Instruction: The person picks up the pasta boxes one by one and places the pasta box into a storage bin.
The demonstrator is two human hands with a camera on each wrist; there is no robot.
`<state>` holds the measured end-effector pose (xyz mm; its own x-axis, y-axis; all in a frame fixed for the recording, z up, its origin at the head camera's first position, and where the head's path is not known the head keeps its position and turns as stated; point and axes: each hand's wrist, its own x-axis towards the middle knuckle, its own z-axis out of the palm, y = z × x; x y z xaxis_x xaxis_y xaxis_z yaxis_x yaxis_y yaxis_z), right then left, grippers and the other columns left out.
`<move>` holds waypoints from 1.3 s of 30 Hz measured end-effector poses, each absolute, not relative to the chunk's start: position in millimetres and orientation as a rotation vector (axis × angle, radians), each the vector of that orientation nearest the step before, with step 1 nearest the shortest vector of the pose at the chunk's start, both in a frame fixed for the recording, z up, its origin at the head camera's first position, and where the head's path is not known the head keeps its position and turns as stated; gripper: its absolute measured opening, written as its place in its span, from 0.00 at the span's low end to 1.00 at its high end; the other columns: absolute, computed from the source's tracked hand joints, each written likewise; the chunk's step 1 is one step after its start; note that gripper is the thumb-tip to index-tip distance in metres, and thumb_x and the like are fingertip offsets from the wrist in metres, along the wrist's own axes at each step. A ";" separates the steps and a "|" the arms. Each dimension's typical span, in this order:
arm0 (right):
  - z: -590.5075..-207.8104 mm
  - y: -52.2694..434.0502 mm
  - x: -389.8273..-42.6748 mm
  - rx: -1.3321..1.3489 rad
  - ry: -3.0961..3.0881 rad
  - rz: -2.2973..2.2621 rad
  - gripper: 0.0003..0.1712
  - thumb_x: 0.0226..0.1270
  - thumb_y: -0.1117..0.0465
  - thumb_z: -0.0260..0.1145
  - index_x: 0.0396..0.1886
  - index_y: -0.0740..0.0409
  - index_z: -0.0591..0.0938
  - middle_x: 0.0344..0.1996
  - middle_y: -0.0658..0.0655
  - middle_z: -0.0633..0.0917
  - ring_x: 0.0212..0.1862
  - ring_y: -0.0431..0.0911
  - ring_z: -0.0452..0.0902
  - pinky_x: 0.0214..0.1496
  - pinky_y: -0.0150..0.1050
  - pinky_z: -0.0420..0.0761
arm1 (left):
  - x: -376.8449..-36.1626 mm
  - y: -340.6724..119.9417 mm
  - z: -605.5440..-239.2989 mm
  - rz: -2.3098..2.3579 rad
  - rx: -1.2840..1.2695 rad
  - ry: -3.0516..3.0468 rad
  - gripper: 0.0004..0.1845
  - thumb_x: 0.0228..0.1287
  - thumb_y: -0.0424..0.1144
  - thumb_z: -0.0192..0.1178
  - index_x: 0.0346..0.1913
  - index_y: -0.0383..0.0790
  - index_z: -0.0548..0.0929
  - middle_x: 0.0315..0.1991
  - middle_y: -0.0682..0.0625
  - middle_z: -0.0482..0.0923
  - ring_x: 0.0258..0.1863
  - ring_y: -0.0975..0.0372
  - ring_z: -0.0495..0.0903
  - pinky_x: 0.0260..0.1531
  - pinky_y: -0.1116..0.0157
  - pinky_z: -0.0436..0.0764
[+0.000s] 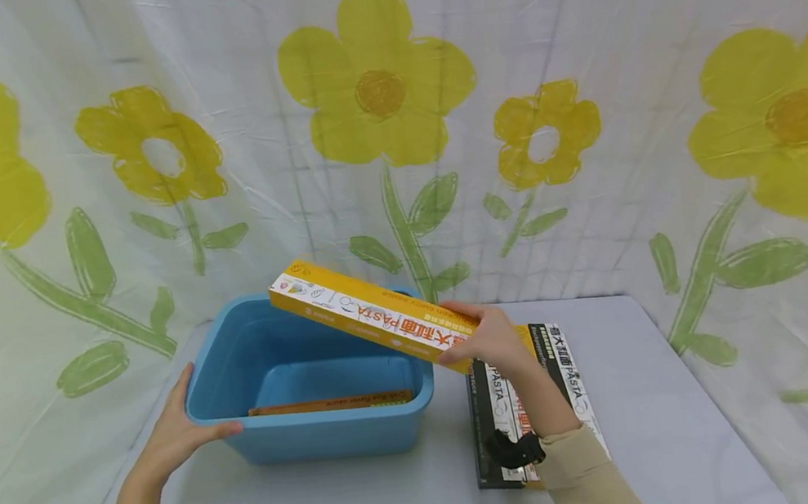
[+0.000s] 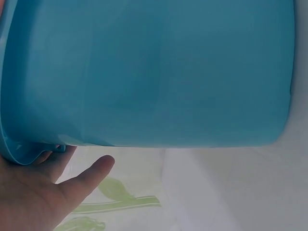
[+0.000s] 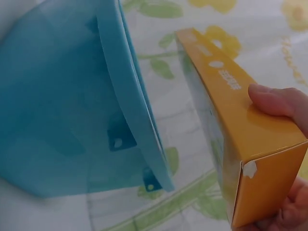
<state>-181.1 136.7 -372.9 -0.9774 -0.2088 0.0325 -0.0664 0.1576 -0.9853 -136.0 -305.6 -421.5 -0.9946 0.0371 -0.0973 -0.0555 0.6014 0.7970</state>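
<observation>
While left hand (image 1: 172, 432) lies spread, right hand (image 1: 491, 343) pinches box (image 1: 373, 309); only head shows others (image 1: 499, 402).

That tub (image 1: 328, 439) over there is blue. The yellow box (image 1: 373, 313) has a white stripe with red letters. The white cloth (image 1: 255, 136) has yellow flowers and green leaves. The worktop (image 1: 663, 397) looks pale grey, and the sleeves (image 1: 582, 471) are tan.

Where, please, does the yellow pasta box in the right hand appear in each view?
Head: the yellow pasta box sits near centre, in the right hand.
Left wrist: not in view.
Right wrist: right half, slanting toward the lower right.
Shared landmark: the blue bin, visible in all three.
</observation>
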 end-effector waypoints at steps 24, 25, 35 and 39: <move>-353.5 63.4 -245.0 -0.485 2.589 -1.166 0.42 0.34 0.64 0.82 0.58 0.60 0.82 0.46 0.56 0.85 0.39 0.47 0.76 0.35 0.35 0.79 | -138.4 -306.5 -424.4 1.370 -0.007 2.723 0.66 0.52 0.43 0.72 0.75 0.33 0.27 0.69 0.20 0.41 0.62 0.28 0.55 0.54 0.30 0.63; -353.9 60.7 -247.2 -0.485 2.588 -1.147 0.41 0.34 0.65 0.82 0.57 0.60 0.82 0.45 0.56 0.85 0.39 0.47 0.76 0.35 0.35 0.79 | -137.7 -306.4 -424.9 1.371 -0.008 2.719 0.66 0.52 0.43 0.72 0.75 0.33 0.26 0.69 0.19 0.41 0.63 0.28 0.55 0.54 0.30 0.63; -351.5 40.4 -259.8 -0.560 2.695 -0.761 0.37 0.38 0.59 0.82 0.55 0.58 0.84 0.44 0.54 0.86 0.40 0.46 0.79 0.38 0.36 0.80 | -136.0 -306.9 -426.1 1.407 0.035 2.697 0.66 0.54 0.41 0.71 0.75 0.34 0.25 0.70 0.19 0.37 0.64 0.26 0.50 0.53 0.29 0.61; -352.2 34.9 -262.6 -0.551 2.718 -0.653 0.35 0.38 0.59 0.82 0.52 0.58 0.85 0.44 0.54 0.86 0.40 0.46 0.80 0.37 0.36 0.81 | -136.4 -307.1 -423.6 1.395 0.022 2.706 0.66 0.53 0.41 0.72 0.74 0.33 0.25 0.70 0.19 0.38 0.64 0.26 0.50 0.54 0.29 0.61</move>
<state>-262.6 34.9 -352.2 -0.8844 -0.4272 -0.1879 -0.2952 0.8239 -0.4837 -136.4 -307.1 -423.6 -0.9952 0.0571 -0.0800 -0.0320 0.5810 0.8133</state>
